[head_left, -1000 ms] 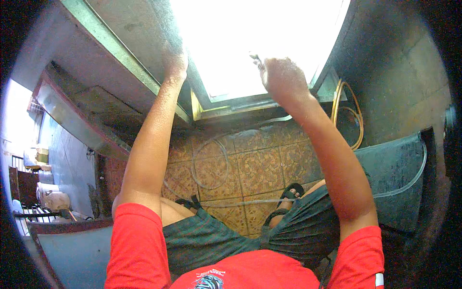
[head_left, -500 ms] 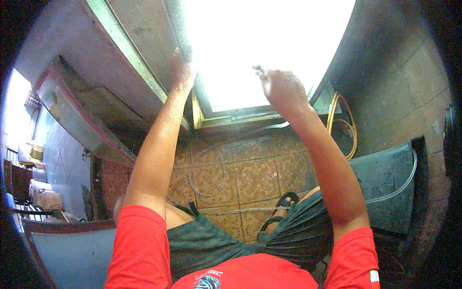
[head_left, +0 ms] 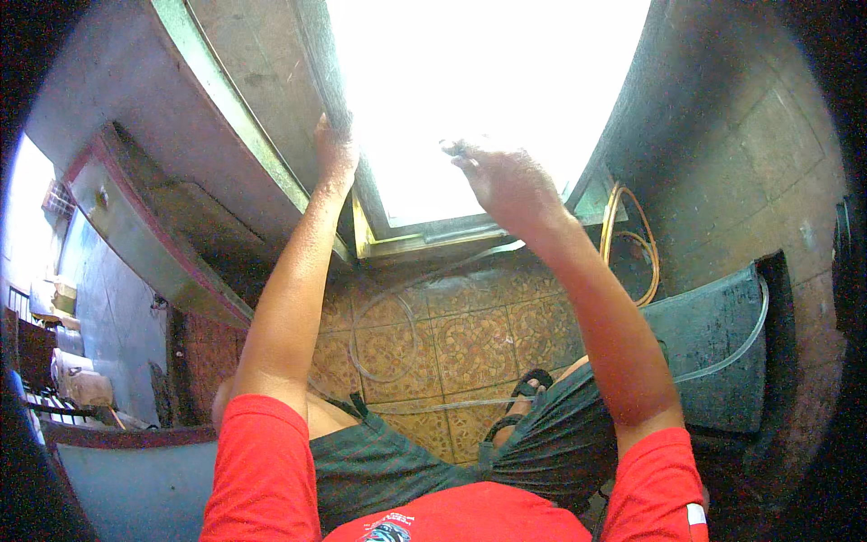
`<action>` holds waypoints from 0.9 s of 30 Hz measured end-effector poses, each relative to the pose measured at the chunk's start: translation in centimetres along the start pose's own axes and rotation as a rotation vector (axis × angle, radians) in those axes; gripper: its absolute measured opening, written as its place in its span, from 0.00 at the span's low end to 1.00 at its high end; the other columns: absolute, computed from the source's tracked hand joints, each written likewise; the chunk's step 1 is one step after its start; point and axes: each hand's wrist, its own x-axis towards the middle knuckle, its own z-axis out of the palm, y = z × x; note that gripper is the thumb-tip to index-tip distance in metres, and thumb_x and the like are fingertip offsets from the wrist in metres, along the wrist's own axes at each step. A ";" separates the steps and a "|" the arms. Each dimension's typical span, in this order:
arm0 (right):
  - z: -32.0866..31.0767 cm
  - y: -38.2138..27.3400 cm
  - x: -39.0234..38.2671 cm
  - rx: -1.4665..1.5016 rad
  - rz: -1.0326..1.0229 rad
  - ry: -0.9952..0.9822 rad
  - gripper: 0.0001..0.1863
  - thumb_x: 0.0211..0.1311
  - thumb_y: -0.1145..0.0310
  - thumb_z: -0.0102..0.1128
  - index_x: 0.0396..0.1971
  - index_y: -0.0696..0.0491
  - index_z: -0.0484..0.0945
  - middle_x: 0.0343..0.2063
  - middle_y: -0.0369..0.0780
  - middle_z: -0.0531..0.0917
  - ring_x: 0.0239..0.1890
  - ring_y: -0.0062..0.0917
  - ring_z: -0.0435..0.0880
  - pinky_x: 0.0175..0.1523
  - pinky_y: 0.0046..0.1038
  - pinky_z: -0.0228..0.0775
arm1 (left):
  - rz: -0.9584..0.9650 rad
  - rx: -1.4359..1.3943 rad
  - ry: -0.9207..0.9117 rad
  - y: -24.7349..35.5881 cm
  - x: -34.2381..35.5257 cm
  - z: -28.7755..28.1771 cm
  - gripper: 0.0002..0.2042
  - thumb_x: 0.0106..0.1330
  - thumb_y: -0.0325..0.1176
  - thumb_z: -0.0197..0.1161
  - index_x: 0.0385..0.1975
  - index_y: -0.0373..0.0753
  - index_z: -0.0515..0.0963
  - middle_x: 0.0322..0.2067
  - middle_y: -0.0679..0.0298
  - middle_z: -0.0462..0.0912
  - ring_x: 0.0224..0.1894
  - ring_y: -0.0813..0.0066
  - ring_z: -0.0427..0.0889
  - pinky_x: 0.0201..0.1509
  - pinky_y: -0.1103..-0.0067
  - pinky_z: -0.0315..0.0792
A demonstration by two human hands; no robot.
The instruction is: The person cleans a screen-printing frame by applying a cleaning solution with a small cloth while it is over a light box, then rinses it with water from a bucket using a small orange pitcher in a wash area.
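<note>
Both my arms reach up to a bright window opening (head_left: 488, 81) whose glare washes out what lies beyond. My left hand (head_left: 334, 152) is on the left edge of the window frame (head_left: 366, 203), with its fingers curled round that edge. My right hand (head_left: 506, 176) is held up in front of the opening, a little right of the middle. Its fingertips are pinched on a small thin dark thing (head_left: 450, 146) that the glare makes hard to make out.
Below lies a patterned tiled floor (head_left: 470, 339) with a clear hose (head_left: 384, 339) looped over it. An orange hose coil (head_left: 632, 239) hangs by the grey wall at right, above a dark tub (head_left: 713, 343). A grey ledge (head_left: 135, 230) runs along the left. My sandalled foot (head_left: 533, 384) shows.
Both hands stay raised at the window. My right hand has drifted slightly left and lower in the picture, and the view has shifted a little.
</note>
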 end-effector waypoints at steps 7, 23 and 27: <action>-2.8 -2.5 1.7 0.225 -0.016 0.062 0.12 0.63 0.69 0.47 0.43 0.55 0.77 0.36 0.46 0.81 0.35 0.40 0.81 0.42 0.37 0.73 | 0.087 0.089 0.036 -0.8 0.2 -0.6 0.22 0.64 0.53 0.54 0.29 0.34 0.72 0.18 0.69 0.70 0.23 0.77 0.70 0.26 0.76 0.66; -3.8 2.4 -0.6 -0.188 0.151 -0.018 0.14 0.63 0.64 0.50 0.43 0.54 0.79 0.30 0.51 0.80 0.30 0.43 0.79 0.35 0.38 0.69 | -0.043 -0.079 -0.027 -3.3 1.0 -0.3 0.18 0.67 0.47 0.50 0.32 0.35 0.72 0.20 0.69 0.69 0.23 0.78 0.68 0.28 0.76 0.66; -3.3 3.2 -1.3 -0.113 0.176 -0.029 0.14 0.64 0.63 0.49 0.43 0.53 0.79 0.22 0.51 0.79 0.25 0.44 0.78 0.32 0.40 0.68 | 0.178 0.166 0.025 -3.6 0.9 -0.3 0.19 0.67 0.47 0.50 0.36 0.33 0.72 0.24 0.66 0.71 0.27 0.76 0.69 0.31 0.75 0.66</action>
